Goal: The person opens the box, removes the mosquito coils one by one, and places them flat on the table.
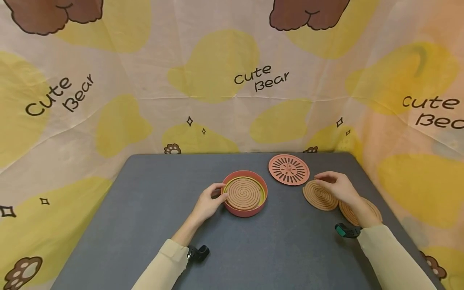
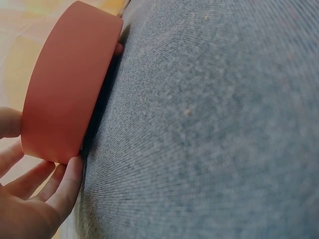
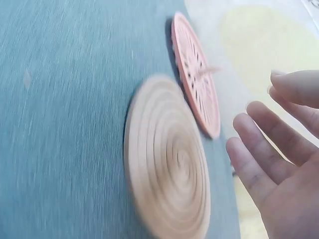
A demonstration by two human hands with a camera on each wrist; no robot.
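In the head view, a red round mosquito coil box (image 1: pixel 244 214) stands on the table with a tan mosquito coil (image 1: pixel 243 193) lying inside its yellow-green inner rim. My left hand (image 1: pixel 209 203) grips the box's left side, and its fingers touch the outer red wall (image 2: pixel 70 84) in the left wrist view. Over a second coil (image 1: pixel 320 198) hovers my right hand (image 1: pixel 340 187), fingers loosely extended and nothing held. The right wrist view shows a gap between those fingers and the coil (image 3: pixel 169 164). A third coil (image 1: pixel 369 207) lies partly hidden under the right forearm.
A pink slotted lid (image 1: pixel 288 169) with a small upright piece at its middle lies flat behind the second coil. The grey table (image 1: pixel 145 217) meets a patterned cloth (image 1: pixel 203 76) at the back and right.
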